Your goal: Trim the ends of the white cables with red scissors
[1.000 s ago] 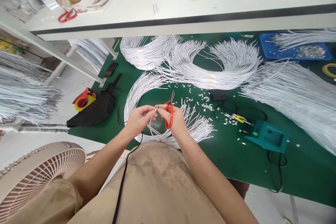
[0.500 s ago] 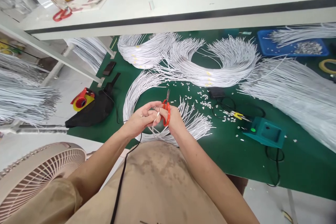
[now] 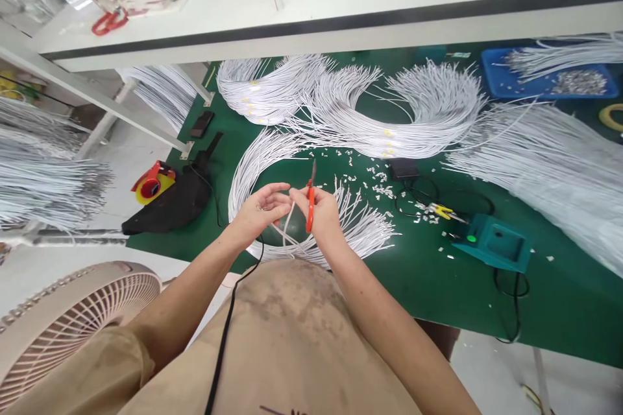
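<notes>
My left hand (image 3: 263, 211) is open, its fingers stretched towards my right hand and its thumb apart from them, beside a white wire (image 3: 291, 215). The upper end of that wire is at the thumb tip of my right hand (image 3: 324, 213). Red-handled scissors (image 3: 310, 207) are held in my right hand, blades pointing up and away from me. Whether the blades are parted is hard to tell. Below both hands, a curved bundle of white wires (image 3: 241, 181) lies on the green tabletop (image 3: 413, 298), its loose ends fanning out to the right.
More white wire bundles (image 3: 389, 136) lie behind. Small white scraps (image 3: 379, 181) are scattered near yellow-handled pliers (image 3: 445, 212) and a teal tray-like holder (image 3: 496, 243). A white shelf (image 3: 292, 26) crosses above. A fan (image 3: 97, 311) stands at left, near a tape dispenser (image 3: 150, 183).
My hands have drawn slightly apart, and the left fingers have opened from around the wire. The scissors have turned more upright in my right hand.
</notes>
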### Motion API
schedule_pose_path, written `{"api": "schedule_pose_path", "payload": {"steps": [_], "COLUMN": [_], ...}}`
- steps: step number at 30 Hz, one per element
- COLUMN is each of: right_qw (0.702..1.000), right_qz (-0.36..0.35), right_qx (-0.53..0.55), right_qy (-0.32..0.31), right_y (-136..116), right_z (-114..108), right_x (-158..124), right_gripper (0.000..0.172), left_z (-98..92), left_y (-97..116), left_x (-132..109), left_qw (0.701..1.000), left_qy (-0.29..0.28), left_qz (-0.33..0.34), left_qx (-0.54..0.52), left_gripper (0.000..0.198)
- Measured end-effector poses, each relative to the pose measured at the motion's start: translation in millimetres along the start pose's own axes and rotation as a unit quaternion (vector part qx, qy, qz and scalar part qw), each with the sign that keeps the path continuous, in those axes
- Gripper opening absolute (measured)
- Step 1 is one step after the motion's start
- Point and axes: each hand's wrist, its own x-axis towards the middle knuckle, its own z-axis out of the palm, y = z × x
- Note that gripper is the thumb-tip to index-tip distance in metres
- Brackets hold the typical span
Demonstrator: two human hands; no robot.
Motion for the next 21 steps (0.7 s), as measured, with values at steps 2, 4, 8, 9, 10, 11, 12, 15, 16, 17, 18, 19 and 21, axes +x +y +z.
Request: {"api": "schedule_pose_path", "payload": {"steps": [2, 4, 8, 9, 10, 11, 12, 15, 16, 17, 18, 19, 21], "right_qw": [0.995, 0.978, 0.962, 0.960, 0.958, 0.956, 0.955, 0.956, 0.961, 0.967, 0.974, 0.981, 0.993], "right_qz": [-0.044, -0.112, -0.171, -0.169, -0.160, -0.144, -0.126, -0.084, -0.077, -0.071, -0.063, -0.055, -0.037], "right_qx": [-0.056, -0.128, -0.214, -0.222, -0.228, -0.233, -0.237, -0.227, -0.210, -0.190, -0.169, -0.147, -0.092], "right_qy": [0.075, 0.121, 0.012, -0.030, -0.069, -0.101, -0.126, -0.165, -0.164, -0.153, -0.135, -0.111, -0.070], "right_y": [-6, -15, -26, -25, -24, -21, -19, -12, -10, -8, -7, -6, -4], "right_z": [-3, -6, -2, 1, 4, 6, 8, 8, 8, 6, 5, 5, 4], "right_x": [-1, -4, -7, -7, -6, -6, -5, -2, -1, -1, 0, 0, 1], "right_gripper": [0.026, 0.024, 0.021, 0.020, 0.018, 0.017, 0.016, 0.016, 0.015, 0.015, 0.015, 0.016, 0.017], "left_z": [-1.4, -2.7, -3.2, -3.1, -2.9, -2.8, -2.8, -4.2, -5.1, -6.0, -6.9, -7.5, -7.4], "left_y": [-1, -2, -4, -4, -3, -2, -1, 1, 1, 0, -2, -3, -9], "left_x": [0, 1, 4, 4, 4, 4, 4, 2, 2, 2, 2, 3, 4], "left_qw": [1.000, 1.000, 0.999, 0.999, 0.999, 0.998, 0.998, 0.995, 0.995, 0.995, 0.996, 0.997, 1.000], "left_qy": [0.000, -0.009, -0.031, -0.033, -0.034, -0.036, -0.042, -0.067, -0.073, -0.074, -0.068, -0.055, -0.012], "left_qz": [-0.010, -0.016, 0.006, 0.010, 0.009, 0.002, -0.007, -0.025, -0.026, -0.025, -0.023, -0.022, -0.012], "left_qx": [0.008, 0.012, 0.013, 0.020, 0.030, 0.042, 0.054, 0.066, 0.064, 0.059, 0.051, 0.041, 0.011], "left_gripper": [0.050, 0.050, 0.051, 0.053, 0.057, 0.061, 0.065, 0.072, 0.071, 0.069, 0.065, 0.061, 0.050]}}
